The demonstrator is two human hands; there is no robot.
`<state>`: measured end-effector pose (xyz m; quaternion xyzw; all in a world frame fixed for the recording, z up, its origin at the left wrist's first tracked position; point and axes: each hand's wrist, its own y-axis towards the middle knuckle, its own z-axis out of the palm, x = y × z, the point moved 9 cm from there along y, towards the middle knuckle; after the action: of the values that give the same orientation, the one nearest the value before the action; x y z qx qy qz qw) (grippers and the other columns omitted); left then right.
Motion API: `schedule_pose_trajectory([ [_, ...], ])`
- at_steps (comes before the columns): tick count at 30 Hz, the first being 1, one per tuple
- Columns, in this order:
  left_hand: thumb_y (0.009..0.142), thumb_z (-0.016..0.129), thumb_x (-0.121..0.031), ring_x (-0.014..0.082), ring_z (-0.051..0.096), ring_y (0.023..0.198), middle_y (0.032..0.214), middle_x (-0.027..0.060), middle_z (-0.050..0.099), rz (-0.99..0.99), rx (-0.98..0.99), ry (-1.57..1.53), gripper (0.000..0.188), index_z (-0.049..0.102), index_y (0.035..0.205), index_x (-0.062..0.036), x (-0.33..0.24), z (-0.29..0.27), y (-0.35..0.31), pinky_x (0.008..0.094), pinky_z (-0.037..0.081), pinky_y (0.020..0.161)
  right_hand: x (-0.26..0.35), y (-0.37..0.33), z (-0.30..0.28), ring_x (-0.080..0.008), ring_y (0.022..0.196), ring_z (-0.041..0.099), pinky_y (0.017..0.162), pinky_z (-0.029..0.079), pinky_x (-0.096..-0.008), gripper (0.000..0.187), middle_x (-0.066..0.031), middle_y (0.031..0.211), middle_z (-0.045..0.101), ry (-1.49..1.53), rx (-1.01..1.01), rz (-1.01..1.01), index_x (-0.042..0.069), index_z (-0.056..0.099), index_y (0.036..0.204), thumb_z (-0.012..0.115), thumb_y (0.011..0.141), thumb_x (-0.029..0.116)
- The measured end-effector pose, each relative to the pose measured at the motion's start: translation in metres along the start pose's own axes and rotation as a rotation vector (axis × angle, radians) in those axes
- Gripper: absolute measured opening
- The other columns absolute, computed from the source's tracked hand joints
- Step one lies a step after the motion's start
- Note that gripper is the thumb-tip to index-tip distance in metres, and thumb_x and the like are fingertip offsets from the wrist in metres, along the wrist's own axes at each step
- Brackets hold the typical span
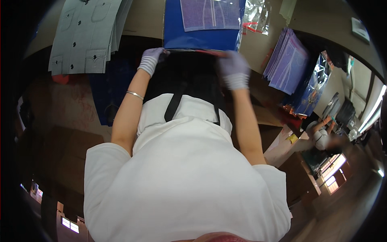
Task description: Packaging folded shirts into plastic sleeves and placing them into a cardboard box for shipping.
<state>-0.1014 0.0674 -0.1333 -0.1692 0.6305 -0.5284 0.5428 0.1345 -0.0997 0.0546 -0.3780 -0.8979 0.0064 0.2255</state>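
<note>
In the head view, both forearms are stretched toward a blue packet (201,39), on which a purple printed panel (211,15) is seen. The gloved left hand (152,58) is held at the packet's near left corner, fingers curled; whether it is gripped cannot be told. The gloved right hand (234,66) is blurred by its near right corner, so its finger state cannot be told. The packet is supported by a pale tabletop (260,46). Grey garment-printed sheets (82,36) are stacked left of it, purple sheets (287,60) right; farther right, a co-worker (321,137) is seen.
</note>
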Motion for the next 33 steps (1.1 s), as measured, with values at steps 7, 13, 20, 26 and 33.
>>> schedule_pose_trajectory([
  [7, 0.086, 0.044, -0.052, 0.0242, 0.058, 0.093, 0.105, 0.0155, 0.059, -0.192, 0.323, 0.076, 0.059, 0.051, 0.111, 0.0014, 0.011, 0.037, -0.015, 0.0305, 0.048, 0.074, -0.380, -0.239, -0.206, -0.0258, 0.078, 0.061, 0.073, 0.048, -0.0325, 0.029, -0.0140, 0.080, 0.063, -0.223, -0.501, 0.847, -0.001, 0.058, 0.097, 0.063, 0.076, 0.018],
  [13, 0.091, 0.028, -0.052, 0.0334, 0.048, 0.112, 0.116, 0.0205, 0.052, -0.070, 0.523, -0.474, 0.065, 0.041, 0.122, 0.0030, -0.002, 0.060, -0.027, 0.0417, 0.039, 0.096, -0.190, -0.158, 0.022, -0.0295, 0.098, 0.059, 0.083, 0.046, -0.0352, 0.035, -0.0195, 0.103, 0.060, 0.135, 0.322, 0.474, 0.002, 0.056, 0.110, 0.054, 0.077, 0.014],
  [20, 0.087, 0.015, -0.061, 0.0401, 0.019, 0.130, 0.139, 0.0256, 0.022, 0.120, 0.537, -0.840, 0.081, 0.024, 0.131, 0.0058, -0.082, 0.064, -0.038, 0.0511, 0.017, 0.107, -0.006, 0.022, 0.092, -0.0247, 0.081, 0.063, 0.074, 0.050, -0.0316, 0.023, -0.0145, 0.093, 0.063, 0.896, 0.280, 0.208, 0.002, 0.059, 0.096, 0.048, 0.077, 0.003],
  [26, 0.095, 0.020, -0.037, 0.0413, 0.028, 0.126, 0.137, 0.0258, 0.026, 0.441, 0.389, -0.370, 0.054, 0.027, 0.130, 0.0038, -0.107, 0.022, 0.002, 0.0498, 0.025, 0.104, -0.204, 0.034, 0.055, -0.0259, 0.073, 0.064, 0.070, 0.051, -0.0335, 0.022, -0.0155, 0.088, 0.064, 0.607, -0.106, 0.689, 0.001, 0.062, 0.092, 0.055, 0.076, 0.014],
  [33, 0.091, 0.039, -0.013, 0.0330, 0.032, 0.126, 0.133, 0.0217, 0.036, 0.284, 0.244, -0.275, 0.040, 0.033, 0.127, 0.0045, -0.119, -0.027, 0.016, 0.0456, 0.028, 0.103, -0.029, 0.073, 0.001, -0.0317, 0.099, 0.057, 0.087, 0.044, -0.0359, 0.052, -0.0213, 0.107, 0.058, 0.689, -0.106, 0.184, -0.001, 0.055, 0.109, 0.067, 0.070, 0.030],
])
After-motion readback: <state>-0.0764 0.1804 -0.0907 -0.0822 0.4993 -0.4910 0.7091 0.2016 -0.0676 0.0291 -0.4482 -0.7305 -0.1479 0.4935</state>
